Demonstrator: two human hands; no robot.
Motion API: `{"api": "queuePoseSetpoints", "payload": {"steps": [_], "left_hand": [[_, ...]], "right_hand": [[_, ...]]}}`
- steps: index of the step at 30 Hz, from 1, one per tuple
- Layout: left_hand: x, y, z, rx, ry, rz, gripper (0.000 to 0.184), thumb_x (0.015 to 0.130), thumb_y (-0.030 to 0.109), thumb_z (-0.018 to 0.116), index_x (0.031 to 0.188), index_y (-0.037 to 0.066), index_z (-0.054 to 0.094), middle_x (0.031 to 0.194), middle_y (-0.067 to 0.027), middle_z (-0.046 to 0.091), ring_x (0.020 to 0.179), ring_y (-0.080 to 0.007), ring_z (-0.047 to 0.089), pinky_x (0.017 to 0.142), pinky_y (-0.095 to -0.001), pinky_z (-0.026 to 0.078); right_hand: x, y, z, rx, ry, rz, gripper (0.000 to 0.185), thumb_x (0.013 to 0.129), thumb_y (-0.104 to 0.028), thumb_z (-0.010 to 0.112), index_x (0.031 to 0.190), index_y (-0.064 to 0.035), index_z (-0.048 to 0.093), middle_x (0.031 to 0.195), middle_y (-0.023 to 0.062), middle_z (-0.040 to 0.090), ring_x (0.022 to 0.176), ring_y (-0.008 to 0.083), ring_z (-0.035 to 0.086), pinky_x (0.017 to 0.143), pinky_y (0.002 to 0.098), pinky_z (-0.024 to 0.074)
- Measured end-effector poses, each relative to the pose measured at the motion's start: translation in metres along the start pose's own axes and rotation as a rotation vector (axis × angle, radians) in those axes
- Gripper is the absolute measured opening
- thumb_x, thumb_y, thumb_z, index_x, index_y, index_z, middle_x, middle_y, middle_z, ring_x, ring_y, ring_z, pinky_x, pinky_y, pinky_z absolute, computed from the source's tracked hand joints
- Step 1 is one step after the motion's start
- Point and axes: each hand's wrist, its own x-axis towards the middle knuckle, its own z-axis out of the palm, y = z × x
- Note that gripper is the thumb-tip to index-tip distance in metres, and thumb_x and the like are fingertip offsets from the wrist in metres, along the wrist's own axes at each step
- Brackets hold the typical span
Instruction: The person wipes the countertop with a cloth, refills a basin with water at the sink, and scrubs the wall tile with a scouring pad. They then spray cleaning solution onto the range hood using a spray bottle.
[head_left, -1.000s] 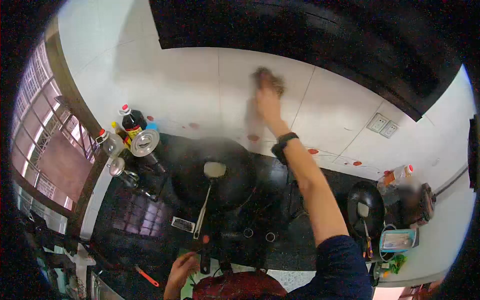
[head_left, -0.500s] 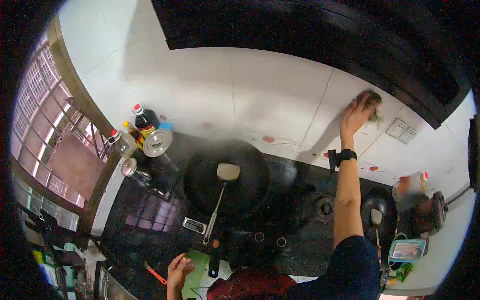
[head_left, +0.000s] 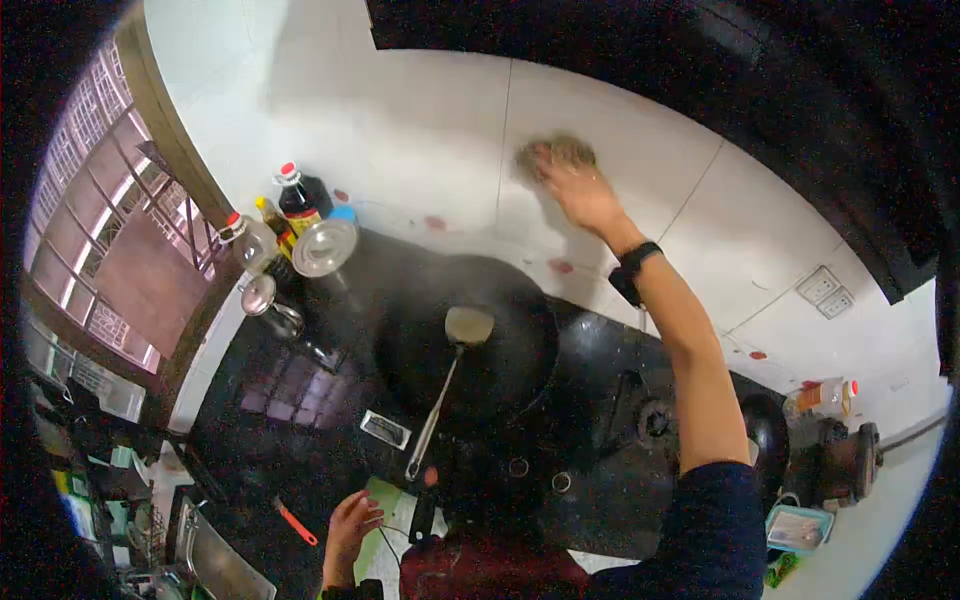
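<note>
Up on the white tiled wall [head_left: 430, 120], my right hand [head_left: 585, 195] presses a brownish scrubbing pad or cloth [head_left: 565, 152], blurred by motion, against the tiles. A black band is on that wrist. My left hand [head_left: 355, 520] is low at the front edge of the counter, its fingers apart and nothing in them, beside a green board [head_left: 378, 560]. Between the hands a large black wok [head_left: 500, 380] holds a metal spatula [head_left: 468, 326], with steam above it.
Bottles [head_left: 297, 200] and a lidded metal pot [head_left: 325, 247] stand at the back left. A red-handled knife [head_left: 296, 522] lies front left. The range hood [head_left: 780, 130] overhangs the wall. Wall sockets [head_left: 825, 291], a second wok [head_left: 765, 440] and a blue-rimmed container [head_left: 800, 528] are at the right.
My right hand went right along the wall with the pad, then back left. My left hand stays low near the board. The view has shifted.
</note>
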Motion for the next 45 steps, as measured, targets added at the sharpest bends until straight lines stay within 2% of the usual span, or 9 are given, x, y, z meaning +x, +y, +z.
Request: {"api": "queuePoseSetpoints", "payload": {"steps": [4,6,12,15,22,29,35,38,45], "left_hand": [[-0.004,0.001,0.006,0.028,-0.007,0.023,0.04,0.089,0.022,0.056,0.121,0.0,0.047,0.1,-0.0114,0.058,0.088,-0.0235,0.061,0.077,-0.035,0.051],[-0.01,0.003,0.01,0.056,-0.011,0.063,0.04,0.089,0.022,0.055,0.121,0.0,0.047,0.099,-0.0115,0.057,0.088,-0.0236,0.061,0.077,-0.0349,0.051],[-0.014,0.002,0.018,0.062,-0.065,0.019,0.041,0.09,0.022,0.055,0.122,-0.001,0.046,0.104,-0.0131,0.056,0.091,-0.0241,0.06,0.078,-0.0354,0.051],[-0.003,-0.004,0.025,0.044,-0.093,-0.039,0.04,0.09,0.022,0.055,0.122,-0.001,0.046,0.105,-0.0133,0.056,0.092,-0.0243,0.06,0.078,-0.0354,0.051],[-0.012,0.017,0.043,0.116,-0.12,0.121,0.037,0.088,0.019,0.057,0.119,-0.001,0.049,0.102,-0.0115,0.058,0.091,-0.0216,0.06,0.079,-0.0336,0.05],[-0.043,0.115,0.09,0.274,-0.036,0.357,0.029,0.088,0.008,0.055,0.116,-0.001,0.053,0.1,-0.008,0.059,0.089,-0.0144,0.059,0.079,-0.0264,0.047],[-0.091,0.159,0.185,-0.098,-0.537,0.363,0.054,0.088,0.007,0.052,0.137,0.002,0.03,0.132,-0.0157,0.043,0.117,-0.0224,0.047,0.094,-0.0349,0.041],[-0.088,0.145,0.241,0.126,-0.774,0.289,0.065,0.088,0.013,0.056,0.141,0.004,0.019,0.143,-0.0158,0.026,0.129,-0.0234,0.032,0.102,-0.036,0.032],[-0.01,0.098,0.363,0.308,-0.754,0.288,0.069,0.087,0.016,0.058,0.141,0.002,0.017,0.145,-0.0137,0.023,0.133,-0.021,0.023,0.106,-0.0302,0.026]], "right_hand": [[-0.121,-0.013,0.003,0.278,-0.715,0.167,0.046,0.087,-0.018,0.043,0.133,-0.0145,0.041,0.132,0.0106,0.047,0.116,0.0272,0.048,0.102,0.0382,0.034],[-0.156,0.007,0.044,0.238,-0.367,-0.097,0.046,0.087,-0.02,0.044,0.133,-0.014,0.041,0.128,0.0107,0.05,0.114,0.0278,0.05,0.101,0.0383,0.0345],[-0.01,0.029,-0.062,0.008,0.066,0.419,0.046,0.087,-0.018,0.042,0.133,-0.0099,0.039,0.135,0.0096,0.042,0.115,0.03,0.047,0.098,0.0411,0.037],[-0.026,0.036,-0.045,-0.151,0.109,0.264,0.044,0.089,-0.016,0.039,0.133,-0.0114,0.038,0.136,0.0089,0.041,0.114,0.0285,0.047,0.095,0.0409,0.0392],[-0.215,-0.001,0.063,0.367,-0.685,0.083,0.048,0.084,-0.014,0.045,0.131,-0.0149,0.043,0.135,0.0106,0.043,0.124,0.0285,0.04,0.106,0.0403,0.028],[-0.043,0.028,-0.018,-0.264,-0.081,0.031,0.039,0.087,-0.016,0.043,0.125,-0.0146,0.049,0.129,0.0093,0.049,0.11,0.0289,0.052,0.087,0.0405,0.0465],[-0.152,-0.033,0.057,0.598,-0.451,0.146,0.044,0.086,-0.013,0.04,0.129,-0.016,0.044,0.127,0.0117,0.051,0.121,0.0299,0.044,0.104,0.0394,0.0306],[-0.203,-0.036,0.089,0.422,-0.704,0.129,0.046,0.086,-0.016,0.039,0.132,-0.0176,0.042,0.132,0.0085,0.047,0.121,0.0282,0.044,0.103,0.0396,0.0322],[-0.073,-0.003,0.042,0.217,0.272,-0.148,0.053,0.083,-0.014,0.048,0.134,-0.0145,0.038,0.111,0.015,0.058,0.091,0.0341,0.058,0.079,0.0428,0.0469]]}}
